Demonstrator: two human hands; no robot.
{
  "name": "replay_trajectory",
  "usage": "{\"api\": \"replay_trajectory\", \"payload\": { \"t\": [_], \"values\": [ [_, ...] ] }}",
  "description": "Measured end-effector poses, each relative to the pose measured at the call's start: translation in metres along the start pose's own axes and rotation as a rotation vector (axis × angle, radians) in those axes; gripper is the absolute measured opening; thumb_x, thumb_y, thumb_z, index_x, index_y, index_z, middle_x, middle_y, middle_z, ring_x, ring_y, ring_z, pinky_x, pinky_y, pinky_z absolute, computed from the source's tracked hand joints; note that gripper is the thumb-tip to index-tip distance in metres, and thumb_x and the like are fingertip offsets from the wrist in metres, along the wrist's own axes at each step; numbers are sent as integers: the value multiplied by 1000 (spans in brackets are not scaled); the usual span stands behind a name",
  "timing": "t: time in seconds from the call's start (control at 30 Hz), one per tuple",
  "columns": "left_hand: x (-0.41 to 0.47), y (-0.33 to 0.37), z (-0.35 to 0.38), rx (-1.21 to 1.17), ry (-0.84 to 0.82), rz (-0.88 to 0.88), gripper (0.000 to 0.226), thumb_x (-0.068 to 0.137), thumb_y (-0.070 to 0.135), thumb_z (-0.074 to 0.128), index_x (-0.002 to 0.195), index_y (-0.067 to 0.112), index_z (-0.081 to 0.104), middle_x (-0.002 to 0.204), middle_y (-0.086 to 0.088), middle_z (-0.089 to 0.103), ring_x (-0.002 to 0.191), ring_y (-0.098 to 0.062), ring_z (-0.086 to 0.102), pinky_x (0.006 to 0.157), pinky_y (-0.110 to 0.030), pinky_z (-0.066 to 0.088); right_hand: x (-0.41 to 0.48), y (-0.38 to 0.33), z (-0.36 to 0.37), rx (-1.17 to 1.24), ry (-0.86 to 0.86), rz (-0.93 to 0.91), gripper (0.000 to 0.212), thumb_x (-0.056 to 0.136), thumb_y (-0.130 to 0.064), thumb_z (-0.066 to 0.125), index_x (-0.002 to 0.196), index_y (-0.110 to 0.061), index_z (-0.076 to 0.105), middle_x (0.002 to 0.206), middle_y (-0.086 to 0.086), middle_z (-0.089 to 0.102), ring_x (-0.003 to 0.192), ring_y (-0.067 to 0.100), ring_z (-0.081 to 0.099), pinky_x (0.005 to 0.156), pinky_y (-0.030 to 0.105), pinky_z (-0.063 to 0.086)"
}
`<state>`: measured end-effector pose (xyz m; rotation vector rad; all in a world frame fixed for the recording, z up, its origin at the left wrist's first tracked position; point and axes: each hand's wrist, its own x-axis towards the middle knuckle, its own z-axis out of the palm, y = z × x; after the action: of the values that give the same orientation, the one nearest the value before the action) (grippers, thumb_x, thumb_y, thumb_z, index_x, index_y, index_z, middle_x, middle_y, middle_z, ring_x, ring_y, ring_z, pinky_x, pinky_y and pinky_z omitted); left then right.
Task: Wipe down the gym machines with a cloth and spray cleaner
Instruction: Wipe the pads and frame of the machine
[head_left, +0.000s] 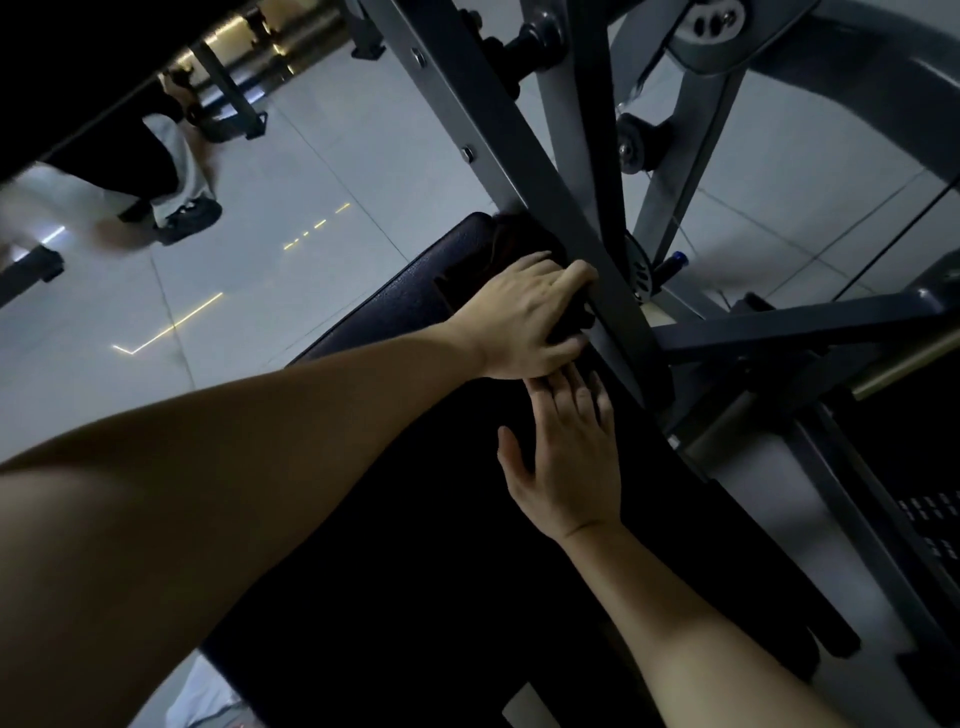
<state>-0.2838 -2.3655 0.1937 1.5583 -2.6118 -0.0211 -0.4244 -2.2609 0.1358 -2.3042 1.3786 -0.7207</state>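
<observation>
Left hand (524, 317) grips cloth (493, 254) at pad (395, 301) edge; right hand (569, 467) flat beside.

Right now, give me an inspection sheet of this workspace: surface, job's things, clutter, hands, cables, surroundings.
Surface: black pad beside a grey frame bar.
Job's things: dark cloth on the black pad; spray cleaner not seen.
Clutter: pale item on the floor, unclear.
Hands: left hand grips the dark cloth; right hand lies flat on the black pad.
Cables: thin line by a pulley, unclear.
Surroundings: tiled floor; another person's legs.
</observation>
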Motion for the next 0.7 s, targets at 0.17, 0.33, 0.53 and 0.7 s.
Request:
{"api": "replay_trajectory", "payload": {
  "t": [0.17, 0.33, 0.53, 0.7],
  "values": [
    [-30, -19, -25, 146, 75, -70, 65, 92, 58, 52, 146, 21, 48, 165, -4, 33, 155, -26, 22, 126, -56, 5, 37, 1, -43, 478, 311, 141, 33, 88, -5, 49, 118, -4, 63, 126, 13, 59, 118, 26, 57, 105, 24, 42],
    [-87, -23, -9, -5, 265, -790, 76, 95, 61, 36, 156, 15, 34, 162, -7, 34, 152, -24, 25, 126, -49, 12, 107, -23, -27, 149, 70, 196, 56, 94, -35, 46, 139, -2, 53, 138, 17, 55, 123, 36, 52, 103, 42, 40],
    [-85, -15, 1, 87, 316, -875, 70, 95, 57, 44, 149, 12, 40, 136, -9, 52, 127, -30, 47, 115, -42, 31, 160, -29, -23, -56, -79, 299, 25, 96, -17, 51, 120, -9, 55, 126, 13, 53, 115, 35, 57, 93, 42, 46],
    [-87, -14, 2, 120, 277, -872, 71, 96, 57, 41, 150, 12, 38, 139, -12, 50, 127, -33, 46, 113, -46, 33, 188, -41, -22, -30, 0, 226, 21, 98, -9, 46, 115, -9, 58, 120, 12, 62, 111, 34, 61, 90, 39, 45]
  ]
}}
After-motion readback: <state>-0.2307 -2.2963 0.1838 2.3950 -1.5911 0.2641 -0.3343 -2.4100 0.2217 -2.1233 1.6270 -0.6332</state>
